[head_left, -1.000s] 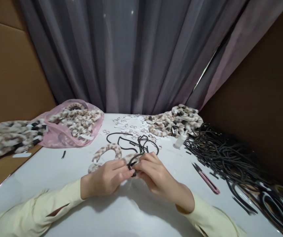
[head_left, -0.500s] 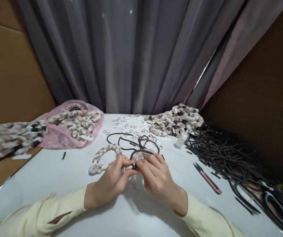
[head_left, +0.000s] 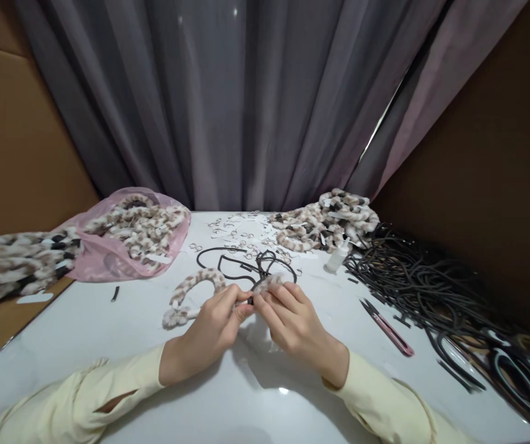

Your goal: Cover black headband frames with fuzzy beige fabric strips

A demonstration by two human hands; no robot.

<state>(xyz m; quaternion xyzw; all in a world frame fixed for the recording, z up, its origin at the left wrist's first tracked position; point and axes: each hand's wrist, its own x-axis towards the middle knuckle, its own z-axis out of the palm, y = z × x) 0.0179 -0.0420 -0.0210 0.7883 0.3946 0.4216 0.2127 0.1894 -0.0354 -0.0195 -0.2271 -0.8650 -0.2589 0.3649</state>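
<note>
My left hand [head_left: 212, 333] and my right hand [head_left: 293, 324] meet at the middle of the white table [head_left: 84, 333], fingers pinched together on a furry leopard-print headband [head_left: 198, 285]. The band curves away to the left of my left hand, with one fluffy end on the table. A black plastic band end shows between my fingertips. Several bare black headbands [head_left: 241, 262] lie just beyond my hands.
A pink bag [head_left: 108, 256] of furry bands sits at the back left, another furry pile [head_left: 327, 225] at the back right. A small white bottle [head_left: 336, 259], pink thread snips [head_left: 387, 327] and a heap of black bands [head_left: 431, 290] lie to the right. Small metal rings [head_left: 240, 234] are scattered behind.
Both hands moved slightly away from me and closer together. The black loop that stood up between my fingers is now mostly covered by the furry sleeve.
</note>
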